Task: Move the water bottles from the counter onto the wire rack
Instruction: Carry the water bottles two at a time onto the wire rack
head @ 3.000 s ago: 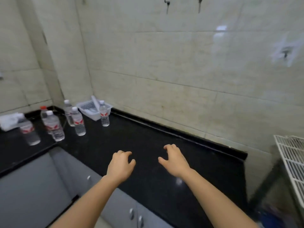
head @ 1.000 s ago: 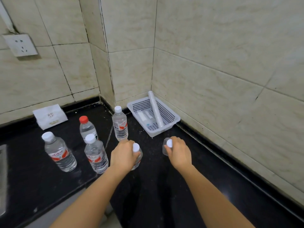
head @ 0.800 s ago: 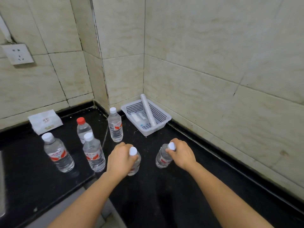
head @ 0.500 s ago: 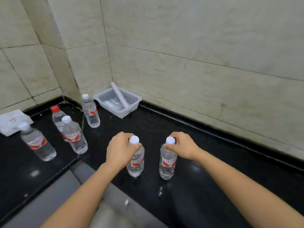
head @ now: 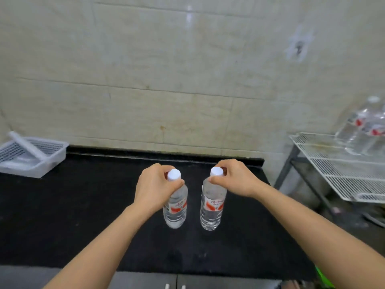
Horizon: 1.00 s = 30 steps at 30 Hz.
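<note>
Mid-carry above the black counter [head: 62,205]: I have one water bottle in each hand, both gripped high at the neck just under their white caps. My left hand [head: 155,188] is wrapped closed around the top of the left bottle [head: 176,207], and my right hand [head: 235,179] pinches the shoulder of the right bottle [head: 212,207] with fingers curled shut. Both bottles hang upright, side by side and just apart. I cannot tell for certain whether their bases clear the countertop or touch it, though they look lifted.

By my reading the job is partly done. Over at the right edge, at least two bottles [head: 362,130] already stand on the top shelf of the white wire rack [head: 343,174], blurred by the wide lens so that I cannot count them. The pair in my hands is the load in transit, and the rack sits well apart to the right. How many bottles wait elsewhere on the counter I cannot say; none show here apart from my two.

The bottles are clear plastic, ribbed, seemingly full, each banded with a red-and-white label. At far left a white plastic basket [head: 45,159] with a pale tube propped in it sits against the tiled wall [head: 187,90].
</note>
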Each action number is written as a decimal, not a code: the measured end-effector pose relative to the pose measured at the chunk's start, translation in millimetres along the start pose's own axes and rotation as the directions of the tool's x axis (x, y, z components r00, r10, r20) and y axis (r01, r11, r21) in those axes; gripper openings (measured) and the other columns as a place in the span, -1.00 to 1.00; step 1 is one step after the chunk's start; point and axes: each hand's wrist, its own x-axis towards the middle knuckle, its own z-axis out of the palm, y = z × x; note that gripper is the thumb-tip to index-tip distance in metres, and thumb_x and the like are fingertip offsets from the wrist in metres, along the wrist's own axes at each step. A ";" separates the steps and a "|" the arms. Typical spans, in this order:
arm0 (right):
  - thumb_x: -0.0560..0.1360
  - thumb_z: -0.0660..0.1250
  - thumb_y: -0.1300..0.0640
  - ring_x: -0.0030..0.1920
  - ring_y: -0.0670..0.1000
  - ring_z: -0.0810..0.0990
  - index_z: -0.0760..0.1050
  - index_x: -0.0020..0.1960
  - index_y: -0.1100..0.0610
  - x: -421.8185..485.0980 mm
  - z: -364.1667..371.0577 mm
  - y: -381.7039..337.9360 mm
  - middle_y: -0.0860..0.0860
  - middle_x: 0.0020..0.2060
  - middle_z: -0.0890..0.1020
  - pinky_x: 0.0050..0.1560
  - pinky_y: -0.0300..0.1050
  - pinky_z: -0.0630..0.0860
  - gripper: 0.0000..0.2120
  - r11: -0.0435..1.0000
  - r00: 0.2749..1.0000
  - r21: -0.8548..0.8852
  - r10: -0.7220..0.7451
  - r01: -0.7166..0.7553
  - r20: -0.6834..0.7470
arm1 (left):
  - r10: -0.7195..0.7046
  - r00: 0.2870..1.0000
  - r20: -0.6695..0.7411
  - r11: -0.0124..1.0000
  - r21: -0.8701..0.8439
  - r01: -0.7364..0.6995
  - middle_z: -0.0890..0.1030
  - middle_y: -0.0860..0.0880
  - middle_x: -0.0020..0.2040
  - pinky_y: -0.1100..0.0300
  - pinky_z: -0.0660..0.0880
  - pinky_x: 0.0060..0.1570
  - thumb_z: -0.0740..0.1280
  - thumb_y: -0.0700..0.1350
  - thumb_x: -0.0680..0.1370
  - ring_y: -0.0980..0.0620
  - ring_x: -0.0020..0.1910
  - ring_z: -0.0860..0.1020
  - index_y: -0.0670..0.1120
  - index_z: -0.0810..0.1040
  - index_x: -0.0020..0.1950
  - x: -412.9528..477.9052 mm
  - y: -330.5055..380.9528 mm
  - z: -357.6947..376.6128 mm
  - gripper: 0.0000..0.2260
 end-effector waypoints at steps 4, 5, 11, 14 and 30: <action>0.42 0.45 0.00 -0.38 -0.12 0.43 0.55 -0.21 0.14 -32.9 -78.0 43.0 -0.07 -0.41 0.50 -0.40 -0.20 0.31 -0.79 0.999 0.996 -0.032 0.034 -0.037 -0.087 | 0.095 0.994 0.061 0.994 -0.061 -0.092 0.61 -0.04 -0.33 0.06 0.50 -0.28 0.46 -0.02 0.37 0.00 -0.25 0.58 -0.08 0.65 -0.23 2.6 72.2 46.6 -0.87; 0.41 0.45 -0.01 -0.38 -0.10 0.43 0.57 -0.19 0.17 -40.3 -97.3 54.1 -0.05 -0.40 0.51 -0.40 -0.20 0.32 -0.77 0.998 0.993 -0.038 0.041 -0.046 -0.114 | 0.118 0.991 0.069 0.990 -0.086 -0.112 0.63 -0.10 -0.33 0.03 0.51 -0.30 0.46 -0.02 0.36 -0.05 -0.26 0.60 -0.12 0.65 -0.24 3.7 90.1 58.7 -0.84; 0.35 0.47 0.09 -0.48 -0.13 0.34 0.46 -0.39 0.07 -73.5 -207.3 124.0 -0.08 -0.50 0.41 -0.49 -0.28 0.22 -0.77 0.999 0.962 -0.017 0.030 -0.036 -0.272 | 0.177 0.980 0.093 0.962 -0.225 -0.152 0.67 -0.21 -0.25 -0.10 0.58 -0.22 0.47 -0.05 0.37 -0.14 -0.22 0.64 -0.18 0.65 -0.21 7.9 207.4 131.5 -0.81; 0.36 0.46 0.10 -0.54 -0.17 0.30 0.43 -0.42 0.08 -88.6 -255.3 160.1 -0.10 -0.54 0.38 -0.52 -0.34 0.20 -0.74 1.000 0.948 0.017 0.023 -0.018 -0.316 | 0.198 0.972 0.125 0.938 -0.312 -0.151 0.67 -0.25 -0.19 -0.10 0.58 -0.22 0.48 -0.09 0.37 -0.04 -0.29 0.58 -0.20 0.66 -0.19 15.3 260.2 167.4 -0.82; 0.41 0.46 0.09 -0.49 -0.11 0.21 0.33 -0.38 0.13 -98.0 -424.8 324.3 -0.06 -0.51 0.25 -0.43 -0.19 0.14 -0.66 0.997 0.861 0.009 0.069 -0.075 -0.504 | 0.383 0.913 0.140 0.823 -0.501 -0.268 0.59 -0.13 -0.42 0.22 0.37 -0.41 0.50 -0.16 0.36 0.19 -0.49 0.43 -0.22 0.65 -0.26 87.0 451.1 337.6 -0.88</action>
